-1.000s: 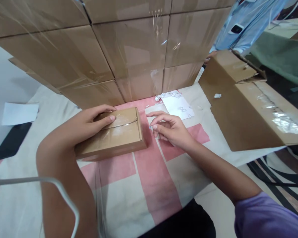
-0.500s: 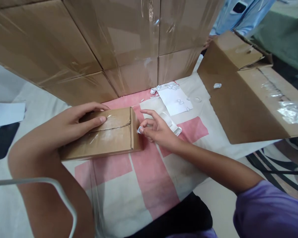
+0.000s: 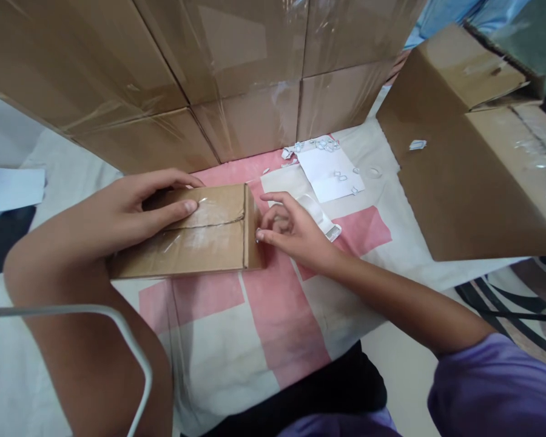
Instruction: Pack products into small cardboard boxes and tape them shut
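Note:
A flat brown cardboard box lies in front of me, its taped seam facing up. My left hand is closed over its left part, with the thumb on top and the fingers over the far edge. At the box's right end is my right hand, index finger raised and thumb against a small white label. The thumb and other fingers mostly hide this label, which is at or touching the end face. Just behind the right hand lies a white packet, partly covered by it.
Tape-wrapped cardboard boxes stand stacked at the back. Small cut labels lie around a white paper sheet. An open carton with one label on it stands at right. A pale cable crosses the lower left. Someone's blue clothing shows behind.
My right hand has brought the small label in against the box's right end, and the label is now mostly covered. My left hand keeps its hold. The view has tilted slightly downward.

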{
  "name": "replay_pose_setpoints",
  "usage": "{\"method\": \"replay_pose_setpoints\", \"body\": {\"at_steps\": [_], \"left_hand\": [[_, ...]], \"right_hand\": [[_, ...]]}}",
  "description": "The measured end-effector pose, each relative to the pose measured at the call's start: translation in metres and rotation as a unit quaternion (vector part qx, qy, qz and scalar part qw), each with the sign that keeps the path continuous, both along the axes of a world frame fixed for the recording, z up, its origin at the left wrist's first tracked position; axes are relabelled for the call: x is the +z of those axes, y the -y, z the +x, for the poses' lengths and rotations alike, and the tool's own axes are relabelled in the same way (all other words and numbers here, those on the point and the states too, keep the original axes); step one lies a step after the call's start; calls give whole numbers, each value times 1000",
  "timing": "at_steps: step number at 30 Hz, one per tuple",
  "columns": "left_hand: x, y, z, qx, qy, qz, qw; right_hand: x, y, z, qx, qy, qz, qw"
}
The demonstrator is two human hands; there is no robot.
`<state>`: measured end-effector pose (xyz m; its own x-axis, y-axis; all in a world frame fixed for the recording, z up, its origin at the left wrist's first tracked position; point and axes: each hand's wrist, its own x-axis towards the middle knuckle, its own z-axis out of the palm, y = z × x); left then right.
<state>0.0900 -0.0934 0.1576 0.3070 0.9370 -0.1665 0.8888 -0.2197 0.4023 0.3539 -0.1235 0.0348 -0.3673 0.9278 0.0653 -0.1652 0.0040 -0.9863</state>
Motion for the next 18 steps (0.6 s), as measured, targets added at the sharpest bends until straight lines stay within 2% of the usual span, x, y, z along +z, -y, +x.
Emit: {"method": "replay_pose_setpoints", "body": {"at_steps": [2,4,7,9,13,18], "left_hand": [[1,1,1,-10,6,-2,1000],[2,2,1,-26,13,-10,1000],[3,2,2,-28,14,-23,999],[4,2,2,-24,5,-22,999],[7,1,2,-54,1,-11,998],[11,2,1,-91,17,-19,996]], "right_hand": [[-1,-2,3,-11,61,1,998],[-1,-4,6,18,97,4,995],[-4,-6,7,108,79,-6,991],[-9,-7,5,134,46,-13,990],[-18,-6,1,105,33,-14,994],[-27,-9,1,77,84,8,993]]}}
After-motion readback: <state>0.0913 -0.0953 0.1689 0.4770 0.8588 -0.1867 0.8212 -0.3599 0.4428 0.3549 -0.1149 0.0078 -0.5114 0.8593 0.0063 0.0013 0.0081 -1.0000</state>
